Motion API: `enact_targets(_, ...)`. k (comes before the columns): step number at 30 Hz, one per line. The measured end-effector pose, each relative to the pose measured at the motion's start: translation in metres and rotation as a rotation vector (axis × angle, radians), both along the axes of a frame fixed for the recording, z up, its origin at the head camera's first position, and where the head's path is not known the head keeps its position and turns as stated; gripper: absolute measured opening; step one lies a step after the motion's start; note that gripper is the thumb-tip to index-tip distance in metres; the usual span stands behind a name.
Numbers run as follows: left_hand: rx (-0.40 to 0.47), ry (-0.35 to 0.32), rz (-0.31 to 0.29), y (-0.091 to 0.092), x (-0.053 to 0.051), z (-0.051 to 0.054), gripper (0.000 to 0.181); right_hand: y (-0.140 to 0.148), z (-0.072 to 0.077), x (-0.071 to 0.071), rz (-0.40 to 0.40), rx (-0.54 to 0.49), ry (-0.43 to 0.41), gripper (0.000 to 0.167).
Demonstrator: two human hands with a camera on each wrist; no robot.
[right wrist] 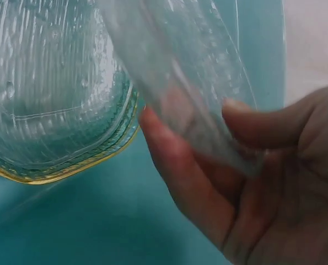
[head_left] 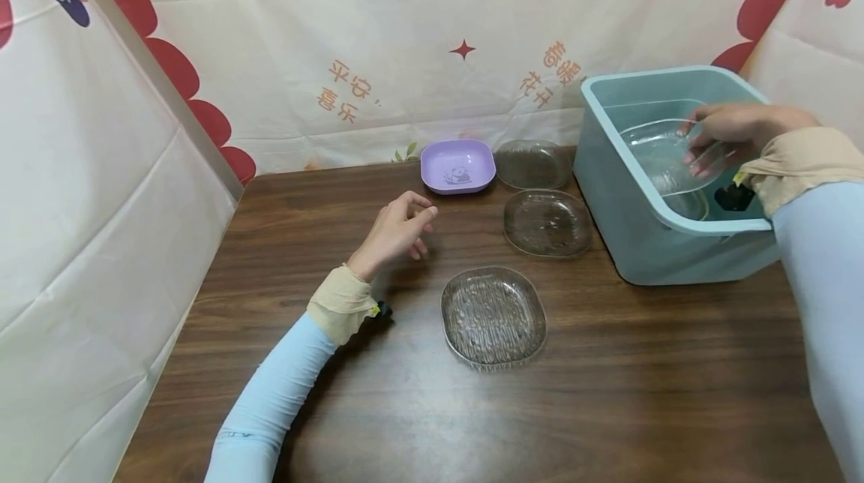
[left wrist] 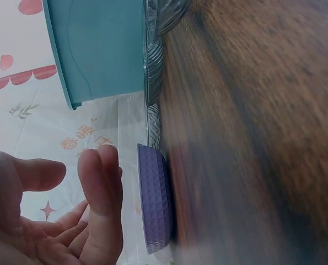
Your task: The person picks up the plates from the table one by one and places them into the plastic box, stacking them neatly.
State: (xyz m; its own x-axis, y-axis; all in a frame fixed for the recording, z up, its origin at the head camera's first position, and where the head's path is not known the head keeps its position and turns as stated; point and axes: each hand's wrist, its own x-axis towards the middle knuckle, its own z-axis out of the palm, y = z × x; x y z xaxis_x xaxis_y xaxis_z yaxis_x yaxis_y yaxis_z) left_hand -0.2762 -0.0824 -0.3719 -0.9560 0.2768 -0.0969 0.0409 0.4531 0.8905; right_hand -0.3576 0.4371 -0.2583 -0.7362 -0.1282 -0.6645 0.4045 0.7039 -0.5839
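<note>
Inside the blue-green bin, my right hand (head_left: 732, 134) pinches the edge of a clear plate (head_left: 664, 160), tilted; the right wrist view shows thumb and fingers of the right hand (right wrist: 230, 160) on either side of the clear plate (right wrist: 180, 72). Beneath it in the bin lies more clear ribbed dishware with a yellow rim (right wrist: 53, 99). My left hand (head_left: 398, 232) hovers over the table with relaxed fingers, holding nothing, just in front of a purple dish (head_left: 457, 166). In the left wrist view, the left hand (left wrist: 70, 210) is beside the purple dish (left wrist: 155, 199), not touching it.
The blue-green bin (head_left: 621, 220) stands at the right back of the wooden table (head_left: 607, 393). Three clear plates lie left of it: one at the back (head_left: 533, 164), one behind the middle (head_left: 547, 223), one nearer (head_left: 494, 316). A printed cloth (head_left: 432, 33) hangs behind.
</note>
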Motion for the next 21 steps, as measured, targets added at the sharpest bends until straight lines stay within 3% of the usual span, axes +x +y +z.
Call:
enact_targets(4, 0.003, -0.002, 0.003, -0.0011, 0.0016, -0.0009, 0.029, -0.0033, -0.0065, -0.0038, 0.099, -0.004, -0.116, 0.036)
enact_targets(7, 0.008, 0.004, 0.008, -0.0018, 0.0016, -0.0014, 0.029, -0.0054, -0.0079, -0.0058, 0.151, 0.010, -0.158, 0.042)
enact_targets(14, 0.002, 0.009, 0.002, -0.0010, -0.0009, -0.0043, 0.030, -0.0046, -0.0076, -0.0043, 0.150, -0.002, -0.188, 0.051)
enact_targets(21, -0.008, 0.014, 0.006, 0.0001, -0.0002, -0.0045, 0.029, -0.0003, -0.0068, -0.0031, 0.151, -0.022, -0.205, 0.045)
